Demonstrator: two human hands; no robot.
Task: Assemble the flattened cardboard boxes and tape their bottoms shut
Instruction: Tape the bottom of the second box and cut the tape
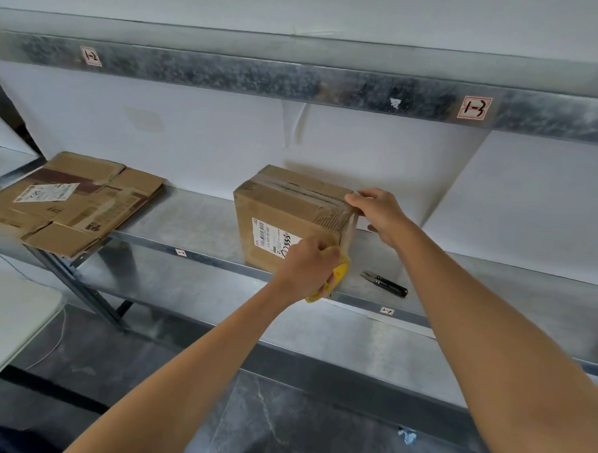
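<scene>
Box [284,215] on the metal shelf [195,221], tape going over its right edge

The right hand [377,212] presses flat on the top right corner; the left hand [306,264] grips the yellow tape holder [336,279] just below (tape runs between them)

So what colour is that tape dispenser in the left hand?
Yellow; the tape dispenser shows best in the head view.

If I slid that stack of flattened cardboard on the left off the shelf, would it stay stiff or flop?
The flattened cardboard would probably flop: it looks creased and worn, with loose flaps. It already overhangs the shelf edge, so a small push might tip it off. The sheets may also slide apart, since nothing visibly binds them.
</scene>
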